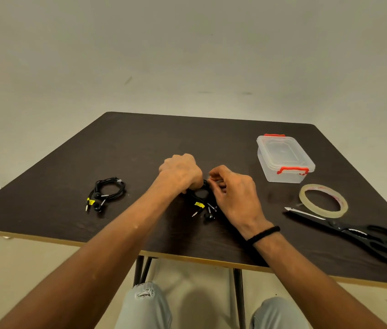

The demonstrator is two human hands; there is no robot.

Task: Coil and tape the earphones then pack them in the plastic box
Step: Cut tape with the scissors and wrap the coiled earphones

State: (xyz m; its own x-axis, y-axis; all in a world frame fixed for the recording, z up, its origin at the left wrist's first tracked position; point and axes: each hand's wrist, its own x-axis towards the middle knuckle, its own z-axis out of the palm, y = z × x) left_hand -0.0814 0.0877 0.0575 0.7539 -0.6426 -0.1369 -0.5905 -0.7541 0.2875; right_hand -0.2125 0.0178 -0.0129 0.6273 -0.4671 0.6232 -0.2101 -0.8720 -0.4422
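L hand (180, 173) + R hand (234, 193) pinch coiled earphones (200, 200); box (285, 160) lid on.

clear plastic box (285, 160), glossy tape (323, 200)

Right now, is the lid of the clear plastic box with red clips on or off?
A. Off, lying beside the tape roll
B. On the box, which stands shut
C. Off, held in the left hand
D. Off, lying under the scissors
B: the lid sits on the plastic box, which stands at the far right of the table, while both hands work on the coiled earphones at the middle.
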